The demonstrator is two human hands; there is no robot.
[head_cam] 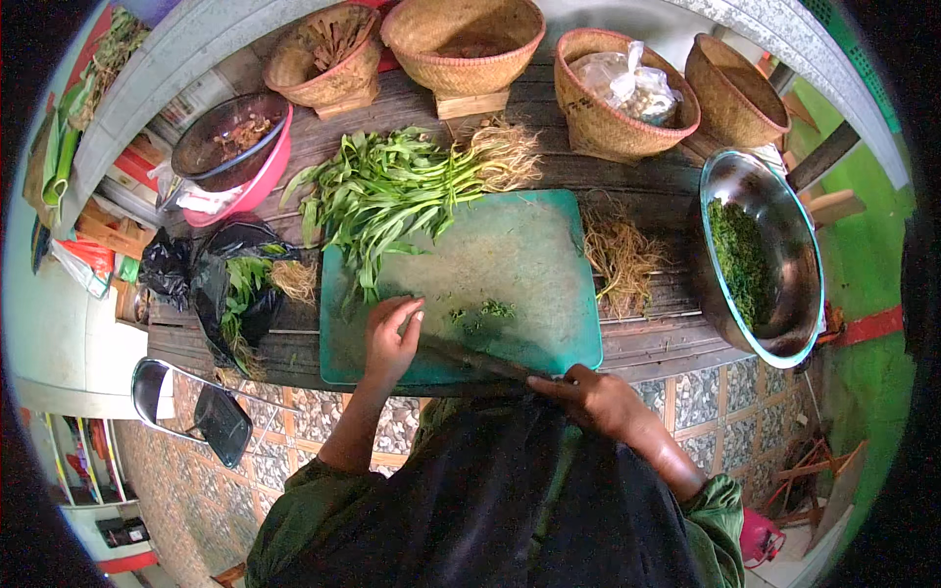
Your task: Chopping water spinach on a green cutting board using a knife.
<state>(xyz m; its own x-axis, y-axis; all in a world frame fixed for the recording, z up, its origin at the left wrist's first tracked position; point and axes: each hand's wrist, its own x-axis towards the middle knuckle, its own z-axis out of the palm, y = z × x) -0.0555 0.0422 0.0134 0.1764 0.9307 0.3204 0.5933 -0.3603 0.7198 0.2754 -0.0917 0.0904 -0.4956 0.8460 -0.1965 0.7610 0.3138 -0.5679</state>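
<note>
My right hand (603,400) grips a dark-bladed knife (485,360) at the near edge of the green cutting board (544,257). The blade points left, towards my left hand (397,331), which is over the board's near left part with its fingers bent and nothing seen in them. Finely cut green bits (489,312) lie mid-board. A bunch of leafy greens (397,176) lies over the board's far left corner, its pale roots (507,154) to the right. Cut-off roots (621,253) lie beside the board's right edge. Chopped greens (739,257) fill part of a steel bowl (790,294) at the right.
Woven baskets (463,73) stand along the far side of the wooden table (662,345), one holding a tied plastic bag (632,84). At the left are a dark colander (213,169) in a pink basin (257,187) and a black plastic bag (242,309) with rooted greens.
</note>
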